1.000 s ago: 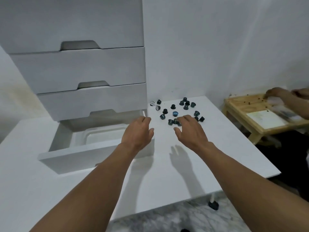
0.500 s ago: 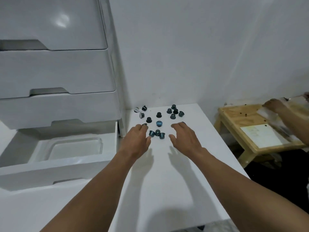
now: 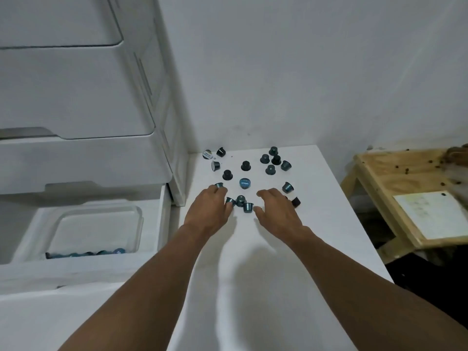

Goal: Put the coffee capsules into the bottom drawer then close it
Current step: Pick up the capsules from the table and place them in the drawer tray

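Note:
Several dark and teal coffee capsules point(image 3: 245, 183) lie scattered on the white table point(image 3: 266, 287), near the wall. My left hand point(image 3: 210, 211) reaches over the near left part of the group, its fingertips touching a capsule point(image 3: 219, 184). My right hand point(image 3: 276, 211) hovers beside it with spread fingers, partly covering a dark capsule point(image 3: 295, 201). Three capsules point(image 3: 240, 200) sit between the two hands. The bottom drawer point(image 3: 162, 224) stands open at the left. A clear tray point(image 3: 101, 224) lies in it, and several capsules point(image 3: 83, 254) lie along its near side.
The white drawer unit point(image 3: 76, 97) rises at the left with its upper drawers shut. A low wooden table point(image 3: 379, 178) with a white sheet point(image 3: 435, 214) stands to the right, where another person's hand point(image 3: 458, 153) shows at the frame edge.
The view has swung right and closer to the capsules. Both hands have moved forward onto the near edge of the group. The capsules in the drawer have come into sight.

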`<control>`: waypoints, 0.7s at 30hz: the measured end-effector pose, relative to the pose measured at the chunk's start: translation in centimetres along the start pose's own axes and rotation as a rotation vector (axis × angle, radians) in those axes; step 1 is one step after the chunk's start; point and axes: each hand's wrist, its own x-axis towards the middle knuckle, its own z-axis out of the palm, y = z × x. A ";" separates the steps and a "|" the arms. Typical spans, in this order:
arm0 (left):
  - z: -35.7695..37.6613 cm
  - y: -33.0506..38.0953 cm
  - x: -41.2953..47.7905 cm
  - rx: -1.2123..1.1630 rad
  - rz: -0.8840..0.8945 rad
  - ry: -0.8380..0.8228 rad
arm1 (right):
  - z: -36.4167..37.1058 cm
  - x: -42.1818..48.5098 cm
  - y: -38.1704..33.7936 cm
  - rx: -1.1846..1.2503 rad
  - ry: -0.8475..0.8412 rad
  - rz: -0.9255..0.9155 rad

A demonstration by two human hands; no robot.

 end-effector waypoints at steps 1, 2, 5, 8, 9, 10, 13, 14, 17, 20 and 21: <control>0.4 -0.2 0.8 -0.003 -0.001 -0.011 | 0.4 0.5 0.2 0.007 -0.007 0.013; 1.1 -0.6 1.8 -0.010 -0.002 -0.023 | 1.0 1.4 0.4 0.010 -0.010 0.013; 3.2 -1.5 4.4 -0.043 -0.030 -0.071 | 3.0 3.7 1.3 0.005 -0.024 0.000; 5.5 -2.5 6.2 -0.078 -0.061 -0.146 | 4.8 5.6 1.8 0.014 -0.100 0.068; 6.2 -2.8 6.7 -0.093 -0.071 -0.168 | 5.4 6.1 1.9 0.008 -0.116 0.074; 6.8 -3.2 7.1 -0.104 -0.080 -0.189 | 6.1 6.5 2.1 0.006 -0.132 0.081; 8.6 -3.9 8.2 -0.105 -0.067 -0.262 | 7.8 7.4 2.4 -0.001 -0.165 0.101; 9.1 -4.1 8.4 -0.111 -0.067 -0.283 | 8.2 7.7 2.6 0.003 -0.175 0.111; 10.4 -4.5 9.0 -0.148 -0.080 -0.304 | 9.2 8.5 2.9 0.029 -0.197 0.138; 11.5 -5.0 9.4 -0.156 -0.082 -0.313 | 9.9 8.9 3.3 0.035 -0.213 0.152; 11.8 -5.1 9.4 -0.153 -0.082 -0.318 | 10.1 8.9 3.4 0.040 -0.217 0.161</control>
